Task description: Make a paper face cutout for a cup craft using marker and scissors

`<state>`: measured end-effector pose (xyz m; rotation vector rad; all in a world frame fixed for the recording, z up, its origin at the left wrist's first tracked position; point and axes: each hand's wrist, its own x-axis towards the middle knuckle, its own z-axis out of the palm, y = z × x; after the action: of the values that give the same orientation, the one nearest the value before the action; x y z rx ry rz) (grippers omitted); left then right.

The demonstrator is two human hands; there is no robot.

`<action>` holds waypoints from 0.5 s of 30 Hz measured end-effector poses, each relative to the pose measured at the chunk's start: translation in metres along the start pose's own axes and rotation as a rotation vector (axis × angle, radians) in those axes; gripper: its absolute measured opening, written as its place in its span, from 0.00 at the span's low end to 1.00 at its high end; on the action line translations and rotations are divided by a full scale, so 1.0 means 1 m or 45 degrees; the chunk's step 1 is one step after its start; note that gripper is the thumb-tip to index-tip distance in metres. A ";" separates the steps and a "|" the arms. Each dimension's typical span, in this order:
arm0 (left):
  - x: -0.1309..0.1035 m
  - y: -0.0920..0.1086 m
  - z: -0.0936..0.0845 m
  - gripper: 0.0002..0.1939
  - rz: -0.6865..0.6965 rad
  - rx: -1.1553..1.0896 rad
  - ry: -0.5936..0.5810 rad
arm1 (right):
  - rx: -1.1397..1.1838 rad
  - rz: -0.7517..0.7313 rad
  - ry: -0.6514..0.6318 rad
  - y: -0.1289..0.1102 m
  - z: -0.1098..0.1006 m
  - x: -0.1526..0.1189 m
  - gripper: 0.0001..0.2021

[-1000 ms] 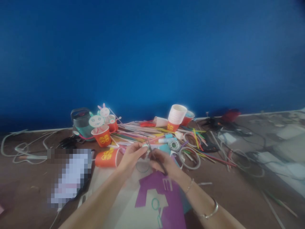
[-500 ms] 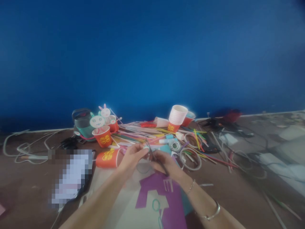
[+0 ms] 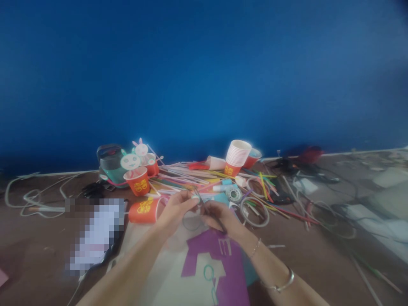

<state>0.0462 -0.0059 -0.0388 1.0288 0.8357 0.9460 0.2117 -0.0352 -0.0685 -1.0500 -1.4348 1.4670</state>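
Right grip (image 3: 228, 219) holds scissors (image 3: 220, 225) over cluttered brown surface (image 3: 299, 244), blue wall (image 3: 204, 85) behind.

1. Since a second ago, we see the scene shifted slightly right in the frame: the upright orange cup (image 3: 137, 181), left of centre, and the cup stack (image 3: 238, 154), right of centre, show it.
2. At the lower left edge, we see slightly more of a pink piece (image 3: 3, 277).
3. Our right hand (image 3: 225, 216) and its scissors (image 3: 220, 223), near centre, sit slightly further right.
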 end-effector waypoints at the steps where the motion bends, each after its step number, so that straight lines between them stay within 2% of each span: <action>1: 0.000 0.000 0.000 0.09 -0.005 -0.003 0.007 | 0.011 -0.016 -0.002 0.001 0.000 0.000 0.18; 8: 0.000 0.000 0.002 0.11 -0.006 -0.037 0.046 | 0.053 -0.003 0.017 0.008 0.001 0.002 0.17; 15: -0.004 -0.005 0.013 0.13 0.001 -0.331 0.180 | 0.027 -0.021 0.021 -0.009 0.012 -0.002 0.16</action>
<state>0.0574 -0.0153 -0.0393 0.7450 0.8039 1.1060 0.2013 -0.0406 -0.0589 -1.0328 -1.4101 1.4560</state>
